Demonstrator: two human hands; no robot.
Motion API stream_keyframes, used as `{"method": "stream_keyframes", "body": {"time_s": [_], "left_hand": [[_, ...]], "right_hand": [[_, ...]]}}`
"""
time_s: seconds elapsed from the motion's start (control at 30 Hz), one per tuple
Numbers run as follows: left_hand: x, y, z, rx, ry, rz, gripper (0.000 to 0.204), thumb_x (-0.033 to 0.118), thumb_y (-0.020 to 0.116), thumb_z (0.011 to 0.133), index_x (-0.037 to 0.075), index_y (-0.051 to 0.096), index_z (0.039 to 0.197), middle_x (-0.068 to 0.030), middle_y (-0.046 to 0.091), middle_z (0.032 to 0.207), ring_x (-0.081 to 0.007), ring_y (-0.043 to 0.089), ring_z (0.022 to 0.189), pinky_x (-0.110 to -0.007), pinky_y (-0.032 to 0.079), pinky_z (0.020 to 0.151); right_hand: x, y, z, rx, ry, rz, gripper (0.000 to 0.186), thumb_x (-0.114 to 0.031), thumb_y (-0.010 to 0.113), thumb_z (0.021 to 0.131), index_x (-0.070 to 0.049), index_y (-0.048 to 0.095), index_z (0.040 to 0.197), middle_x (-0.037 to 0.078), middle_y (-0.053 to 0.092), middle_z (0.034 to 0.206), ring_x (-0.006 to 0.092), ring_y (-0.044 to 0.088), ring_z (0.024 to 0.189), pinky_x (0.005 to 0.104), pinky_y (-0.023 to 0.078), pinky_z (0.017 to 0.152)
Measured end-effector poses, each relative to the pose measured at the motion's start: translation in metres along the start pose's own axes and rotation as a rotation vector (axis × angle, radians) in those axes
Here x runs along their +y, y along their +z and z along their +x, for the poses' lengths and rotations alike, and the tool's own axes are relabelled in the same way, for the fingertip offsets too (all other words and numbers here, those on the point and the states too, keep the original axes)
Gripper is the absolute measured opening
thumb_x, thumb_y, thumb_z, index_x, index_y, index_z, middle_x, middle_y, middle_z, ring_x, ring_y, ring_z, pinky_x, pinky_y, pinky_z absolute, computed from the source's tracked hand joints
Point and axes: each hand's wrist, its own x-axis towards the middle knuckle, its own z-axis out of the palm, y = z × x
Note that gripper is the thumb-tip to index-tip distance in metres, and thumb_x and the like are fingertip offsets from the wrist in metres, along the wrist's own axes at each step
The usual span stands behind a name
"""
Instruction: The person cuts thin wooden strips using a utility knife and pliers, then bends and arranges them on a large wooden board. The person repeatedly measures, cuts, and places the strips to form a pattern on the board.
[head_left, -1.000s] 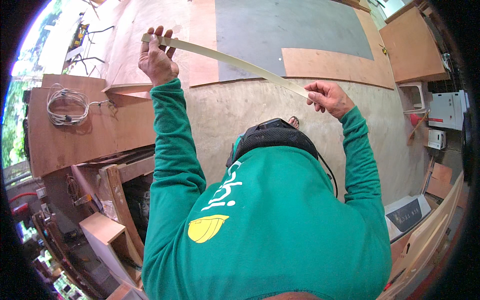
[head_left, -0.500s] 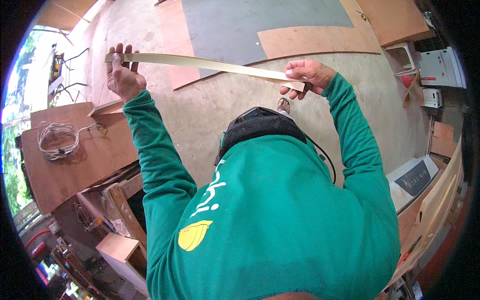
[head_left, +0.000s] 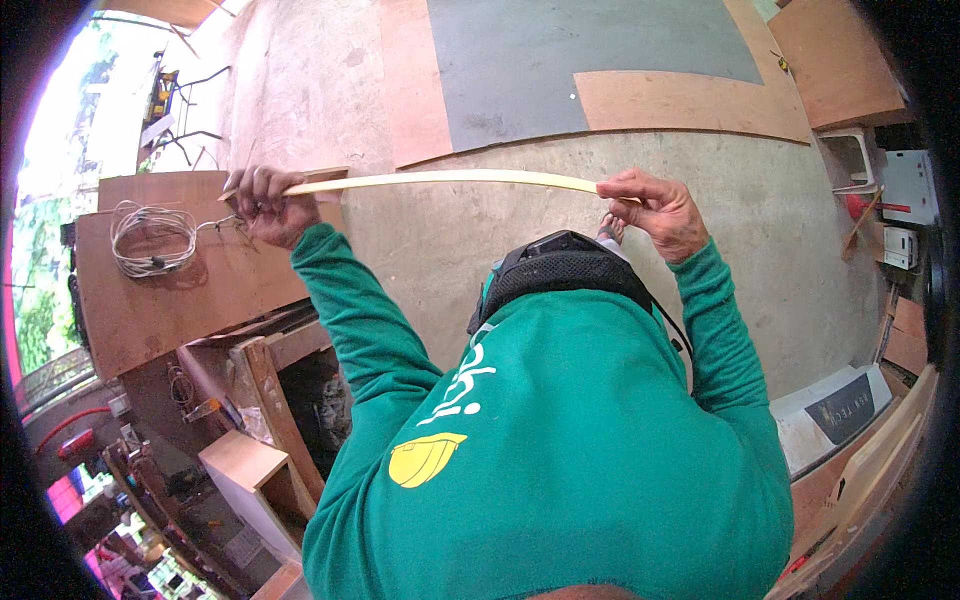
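Observation:
I hold a long thin pale wooden strip (head_left: 450, 180) level in front of me, above the concrete floor. My left hand (head_left: 265, 205) is closed around its left end. Its right end is pinched in my right hand (head_left: 655, 210). Both arms, in green sleeves, reach forward from my green shirt. A black padded device (head_left: 560, 275) hangs at my chest under the strip.
A brown plywood table (head_left: 150, 300) with a coil of white cable (head_left: 150, 240) stands at the left. Plywood sheets (head_left: 690, 100) and a grey mat (head_left: 540, 60) lie on the floor ahead. Wooden frames and boxes (head_left: 250, 470) are at lower left, white boxes (head_left: 905, 190) at the right.
The strip has swung from a slant down to the right to nearly level. Both hands have moved lower and closer to my chest in the view.

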Motion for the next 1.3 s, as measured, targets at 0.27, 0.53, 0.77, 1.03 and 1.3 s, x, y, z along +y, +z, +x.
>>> {"method": "stream_keyframes", "body": {"time_s": [0.27,0.53,0.77,1.03,1.3], "left_hand": [[0.003,0.049,-0.041,-0.165,-0.122,0.062,0.020,0.012,0.063,0.100,0.018,0.060,0.081,0.0124,0.044,0.052,0.0011,0.030,0.041,-0.020,0.022,0.040],[0.007,0.041,-0.048,-0.162,-0.094,0.065,0.015,0.016,0.061,0.101,0.019,0.058,0.087,0.0133,0.042,0.054,0.0010,0.025,0.042,-0.021,0.020,0.039],[0.009,0.035,-0.056,-0.192,-0.076,0.140,0.007,0.011,0.063,0.096,0.017,0.061,0.092,0.0105,0.043,0.062,-0.0006,0.032,0.048,-0.020,0.028,0.041],[-0.102,0.065,-0.052,0.416,0.340,1.298,0.036,0.018,0.049,0.113,0.006,0.049,0.147,-0.0122,0.073,0.111,-0.0207,0.076,0.085,-0.033,0.065,0.069],[-0.136,0.043,-0.062,0.381,0.345,1.277,0.038,0.012,0.050,0.111,0.006,0.042,0.147,-0.0262,0.072,0.124,-0.0281,0.079,0.088,-0.034,0.066,0.072]], "right_hand": [[-0.016,0.008,-0.023,0.114,0.055,0.053,0.072,-0.006,0.086,0.088,-0.003,0.050,0.150,0.009,0.067,0.119,0.0148,0.066,0.107,0.0294,0.055,0.098],[-0.026,0.002,-0.023,0.098,0.026,-0.108,0.062,0.004,0.070,0.094,0.001,0.046,0.151,0.013,0.065,0.119,0.0210,0.067,0.112,0.0348,0.055,0.104],[-0.014,-0.001,-0.027,0.085,0.003,-0.300,0.039,0.000,0.067,0.097,0.004,0.062,0.135,0.011,0.069,0.123,0.0202,0.068,0.113,0.0345,0.054,0.104],[0.026,-0.032,-0.034,0.031,0.101,-0.748,0.023,-0.013,0.059,0.101,0.004,0.071,0.110,0.008,0.071,0.078,0.0160,0.068,0.075,0.0329,0.055,0.072],[0.021,-0.063,-0.056,-0.099,0.387,-0.747,0.022,-0.017,0.057,0.096,0.001,0.071,0.097,0.004,0.062,0.069,0.0126,0.059,0.065,0.0303,0.048,0.061]]}}
